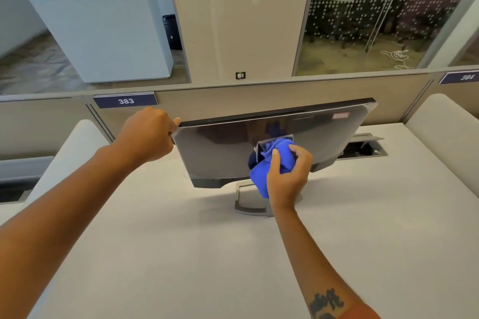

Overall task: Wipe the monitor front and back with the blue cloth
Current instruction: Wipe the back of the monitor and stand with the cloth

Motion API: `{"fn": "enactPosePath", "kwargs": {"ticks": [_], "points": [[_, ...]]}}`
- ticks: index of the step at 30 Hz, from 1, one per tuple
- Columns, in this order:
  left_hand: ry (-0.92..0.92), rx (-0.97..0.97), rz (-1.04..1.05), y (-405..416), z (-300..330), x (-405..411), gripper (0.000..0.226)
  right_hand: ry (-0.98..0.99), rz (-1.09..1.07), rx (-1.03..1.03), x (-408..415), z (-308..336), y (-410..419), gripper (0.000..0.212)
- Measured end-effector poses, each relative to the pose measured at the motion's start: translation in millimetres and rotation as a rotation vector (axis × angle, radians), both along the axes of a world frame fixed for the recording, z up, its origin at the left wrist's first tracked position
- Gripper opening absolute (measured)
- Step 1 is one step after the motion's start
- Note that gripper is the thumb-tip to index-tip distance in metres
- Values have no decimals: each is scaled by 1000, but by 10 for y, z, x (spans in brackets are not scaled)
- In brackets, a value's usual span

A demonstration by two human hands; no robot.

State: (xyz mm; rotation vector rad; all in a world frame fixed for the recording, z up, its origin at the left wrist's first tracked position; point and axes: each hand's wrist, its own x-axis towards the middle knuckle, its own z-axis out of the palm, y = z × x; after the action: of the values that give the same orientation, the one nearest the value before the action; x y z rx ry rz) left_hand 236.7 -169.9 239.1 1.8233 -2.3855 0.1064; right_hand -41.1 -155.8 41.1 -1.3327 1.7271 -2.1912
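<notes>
A head-worn camera looked down at a pale desk [160, 254] where a monitor [223, 153] stood on a silver stand [246, 202], its glossy dark back turned toward the person. The left hand [147, 134] gripped the monitor's upper left corner, fingers curled over the edge. The right hand [287, 176] held a bunched blue cloth [261, 179], thumb and fingers curled around it, pressing it against the back panel where the stand joined, near the middle. The cloth partly hid the stand's neck. A tattoo [325, 303] marked the right forearm. Behind the monitor ran a low partition bearing number plates reading 383 [125, 100] and 384 [462, 77]. Beyond it stood a white planter [103, 39] with green plants and a glass wall [383, 21].
</notes>
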Motion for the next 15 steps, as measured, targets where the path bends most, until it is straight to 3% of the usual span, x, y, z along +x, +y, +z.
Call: {"fn": "enactPosePath", "kwargs": {"ticks": [4,8,12,15], "points": [[-5,-13,3,-3,2,-7,24,403,351,-15,261,-73,30,31],[12,-26,-10,6,0,-8,24,429,294,47,379,-215,73,39],[22,-20,1,-4,-32,23,24,677,438,142,530,-377,167,45],[37,-19,-3,-2,-31,21,22,694,447,240,476,-523,245,46]]}}
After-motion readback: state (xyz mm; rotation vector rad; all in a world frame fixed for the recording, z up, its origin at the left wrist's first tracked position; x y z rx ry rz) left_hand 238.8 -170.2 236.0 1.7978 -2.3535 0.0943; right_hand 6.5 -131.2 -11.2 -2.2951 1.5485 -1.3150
